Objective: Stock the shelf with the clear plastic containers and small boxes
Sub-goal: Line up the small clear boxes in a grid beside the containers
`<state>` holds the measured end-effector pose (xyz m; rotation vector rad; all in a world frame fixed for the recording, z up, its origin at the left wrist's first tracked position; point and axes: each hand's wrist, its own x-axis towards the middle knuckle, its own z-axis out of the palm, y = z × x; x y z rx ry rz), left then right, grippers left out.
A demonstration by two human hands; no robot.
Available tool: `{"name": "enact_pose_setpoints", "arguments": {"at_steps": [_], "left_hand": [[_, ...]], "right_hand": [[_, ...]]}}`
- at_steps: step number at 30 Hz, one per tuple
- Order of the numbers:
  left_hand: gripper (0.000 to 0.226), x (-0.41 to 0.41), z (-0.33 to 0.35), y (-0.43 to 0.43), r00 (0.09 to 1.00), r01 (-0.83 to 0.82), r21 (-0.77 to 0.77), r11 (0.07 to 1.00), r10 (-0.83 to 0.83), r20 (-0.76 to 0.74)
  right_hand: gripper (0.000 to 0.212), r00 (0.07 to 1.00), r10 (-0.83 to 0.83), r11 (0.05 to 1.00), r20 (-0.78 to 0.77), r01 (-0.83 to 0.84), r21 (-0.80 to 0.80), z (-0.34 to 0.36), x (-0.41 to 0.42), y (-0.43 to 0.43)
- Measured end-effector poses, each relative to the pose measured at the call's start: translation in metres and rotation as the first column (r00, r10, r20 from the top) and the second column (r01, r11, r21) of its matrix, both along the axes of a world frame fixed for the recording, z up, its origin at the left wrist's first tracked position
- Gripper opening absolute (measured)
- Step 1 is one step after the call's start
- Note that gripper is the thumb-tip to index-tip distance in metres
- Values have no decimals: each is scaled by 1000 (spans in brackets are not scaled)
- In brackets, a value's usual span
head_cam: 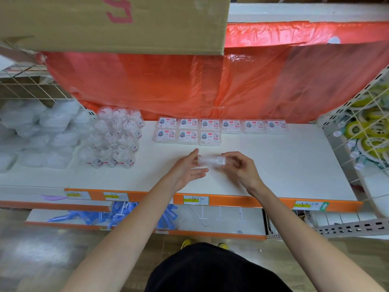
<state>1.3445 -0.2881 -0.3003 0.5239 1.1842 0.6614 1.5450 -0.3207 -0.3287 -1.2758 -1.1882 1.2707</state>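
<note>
Both hands over the shelf [273, 165] — right hand [242, 167] pinching a clear box [211, 160], left hand [187, 170] spread.

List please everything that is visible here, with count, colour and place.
small boxes: nine, clear with labels, two rows at shelf back
round tubs: many, clear, shelf left
shelf: one, white with orange edge
plastic sheet: one, red, behind shelf
carton: one, brown, top left
white packs: many, far left
blue items: several, lower shelf
held box: one, clear, between the hands
left hand: open beside held box
right hand: gripping held box
</note>
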Motion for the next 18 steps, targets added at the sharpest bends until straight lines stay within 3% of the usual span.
{"name": "enact_pose_setpoints", "arguments": {"at_steps": [3,6,9,11,14,18], "left_hand": [[20,-1,-4,1,999,-42,57,997,40,36],[29,-3,-7,-1,999,-37,135,990,35,16],[35,-4,-9,-3,1000,-2,221,975,8,-28],[36,-4,-10,-4,999,24,245,969,-15,-38],[36,-2,-9,-3,995,86,278,957,-70,-67],[34,3,-8,-3,990,76,273,959,-39,-138]], "right_hand": [[38,999,2,1000,37,-2,23,-4,1,0],[34,1000,-28,998,7,28,-51,1,-1,1],[28,985,-125,963,-120,91,-252,3,-1,7],[26,984,-124,932,-125,72,-357,6,-2,11],[28,996,-52,922,-77,19,-386,8,-6,12],[24,987,-82,915,-137,20,-404,4,-10,12]]}}
